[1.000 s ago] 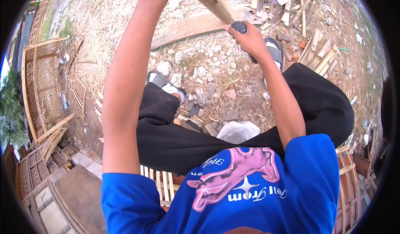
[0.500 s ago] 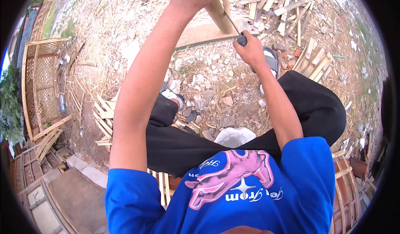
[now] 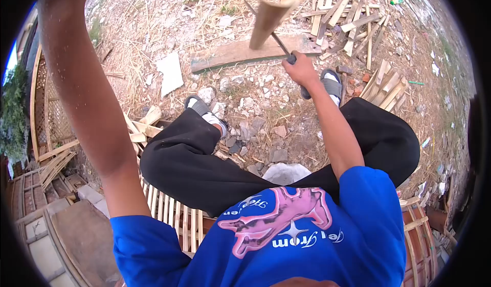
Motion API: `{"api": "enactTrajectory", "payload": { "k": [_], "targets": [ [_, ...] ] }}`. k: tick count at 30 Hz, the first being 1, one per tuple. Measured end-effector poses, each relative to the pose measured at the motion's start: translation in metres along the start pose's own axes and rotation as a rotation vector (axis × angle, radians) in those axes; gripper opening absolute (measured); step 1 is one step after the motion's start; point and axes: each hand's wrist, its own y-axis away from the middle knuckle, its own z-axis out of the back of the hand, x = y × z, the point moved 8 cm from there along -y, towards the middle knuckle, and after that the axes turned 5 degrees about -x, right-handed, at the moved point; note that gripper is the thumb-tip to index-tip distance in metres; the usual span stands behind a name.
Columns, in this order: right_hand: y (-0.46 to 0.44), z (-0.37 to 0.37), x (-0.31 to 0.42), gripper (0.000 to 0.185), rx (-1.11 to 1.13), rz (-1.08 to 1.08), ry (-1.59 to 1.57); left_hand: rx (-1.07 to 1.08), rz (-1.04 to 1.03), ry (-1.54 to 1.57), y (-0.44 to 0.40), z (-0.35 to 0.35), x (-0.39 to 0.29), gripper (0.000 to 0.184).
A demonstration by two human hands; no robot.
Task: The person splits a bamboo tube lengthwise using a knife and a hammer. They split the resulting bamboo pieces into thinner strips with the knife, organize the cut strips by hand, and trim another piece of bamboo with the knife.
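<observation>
My right hand (image 3: 302, 69) is closed around the dark handle (image 3: 291, 59) of a tool with a long, thin blade (image 3: 280, 43). The blade runs up and left behind a bamboo piece (image 3: 269, 22), and its tip shows on the far side. The bamboo is tilted, with its curved, open top toward me and its lower end over a wooden plank (image 3: 245, 53) on the ground. Whether the blade is lodged in the bamboo cannot be made out. My left arm reaches to the top left edge, and its hand is out of frame.
Split bamboo strips (image 3: 353, 23) lie at the upper right, with a bundle (image 3: 387, 86) below them. A hammer-like tool (image 3: 344, 70) is beside my right foot. A white flat piece (image 3: 170, 74) and stones lie on the ground. A lattice frame (image 3: 53, 108) stands left.
My left hand has left the bamboo and moved up and left out of view. The bamboo's open top now shows, and the blade tip is visible beyond it. My right hand still grips the handle.
</observation>
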Motion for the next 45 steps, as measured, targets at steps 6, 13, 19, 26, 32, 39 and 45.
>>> {"api": "enactTrajectory", "payload": {
  "k": [6,13,19,26,32,39,45],
  "targets": [
    [-0.016,0.01,0.01,0.043,0.264,-0.39,-0.033,0.17,0.11,0.117,0.062,-0.007,-0.009,0.032],
    [-0.014,-0.019,0.041,0.041,0.336,-0.097,0.209,0.358,0.355,-0.332,0.137,-0.104,0.008,0.05],
    [-0.017,-0.039,0.045,0.035,0.28,-0.089,0.202,0.46,0.724,-0.242,0.153,-0.119,0.048,0.045],
    [-0.016,-0.054,0.04,0.032,0.273,-0.117,0.017,0.074,0.636,-0.482,0.162,-0.126,0.085,0.04],
    [-0.05,-0.051,0.013,0.035,0.415,0.043,-0.006,-0.009,0.509,-0.171,0.159,-0.143,0.112,0.034],
    [-0.066,-0.061,0.01,0.037,0.558,0.228,-0.093,0.036,0.591,0.174,0.187,-0.132,0.143,0.022],
    [-0.087,-0.072,0.007,0.038,0.569,0.371,-0.086,0.028,0.645,0.18,0.196,-0.124,0.152,0.023]
  ]
}}
